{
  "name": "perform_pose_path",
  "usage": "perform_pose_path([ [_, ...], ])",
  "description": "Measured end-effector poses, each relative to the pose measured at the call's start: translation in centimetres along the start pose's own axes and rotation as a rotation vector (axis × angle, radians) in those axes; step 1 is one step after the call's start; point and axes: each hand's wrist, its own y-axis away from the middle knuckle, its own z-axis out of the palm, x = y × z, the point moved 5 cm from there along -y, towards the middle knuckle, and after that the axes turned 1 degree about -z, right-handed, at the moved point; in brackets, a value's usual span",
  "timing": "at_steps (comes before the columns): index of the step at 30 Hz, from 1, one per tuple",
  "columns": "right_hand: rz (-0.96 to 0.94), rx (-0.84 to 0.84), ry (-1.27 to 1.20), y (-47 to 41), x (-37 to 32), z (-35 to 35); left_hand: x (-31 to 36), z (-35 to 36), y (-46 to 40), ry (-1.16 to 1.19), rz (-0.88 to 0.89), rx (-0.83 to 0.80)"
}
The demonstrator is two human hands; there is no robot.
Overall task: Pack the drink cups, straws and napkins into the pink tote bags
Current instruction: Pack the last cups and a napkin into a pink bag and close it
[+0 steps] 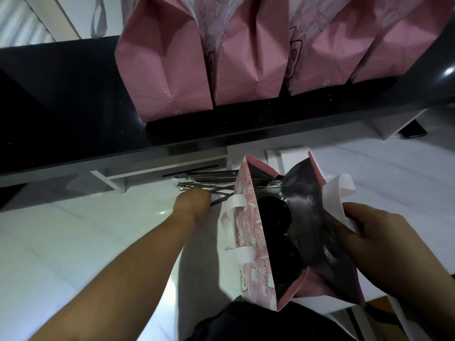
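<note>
Straw step. Left hand (194, 200), centre frame, grasps wrapped straws (206, 179) lying left of the open pink tote bag (248, 232); right hand (376, 232) pinches its rim. Two lidded cups (274, 214) sit inside. Next: lift straws into the opening.

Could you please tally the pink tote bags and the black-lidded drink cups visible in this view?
Pink fabric tote bags on the dark counter: 4
Open pink tote bag held by the right hand: 1
Black-lidded drink cups inside it: 2
Total: 7
</note>
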Motion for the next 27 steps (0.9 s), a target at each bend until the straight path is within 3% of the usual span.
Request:
perform_pose_path([
  [6,-0.041,-0.001,0.001,0.0,-0.2,0.0,-0.6,0.2,1.6,0.108,-0.014,0.053],
  [13,-0.163,0.004,0.028,-0.4,-0.4,0.0,-1.4,-4.0,6.4,0.129,-0.173,0.142],
  [18,-0.224,0.003,0.053,-1.2,0.1,-0.2,-1.0,-8.6,13.1,0.433,-0.229,0.348],
  [21,-0.182,-0.071,0.117,-1.6,0.5,-0.1,1.8,-11.8,17.3,0.59,-0.162,0.407],
  [24,-0.218,-0.076,0.097,-1.4,0.3,-0.4,5.6,-14.6,20.1,0.66,-0.066,0.343],
  [27,-0.255,-0.069,0.082,-1.3,0.6,-0.8,9.7,-16.0,20.9,0.668,0.007,0.153],
])
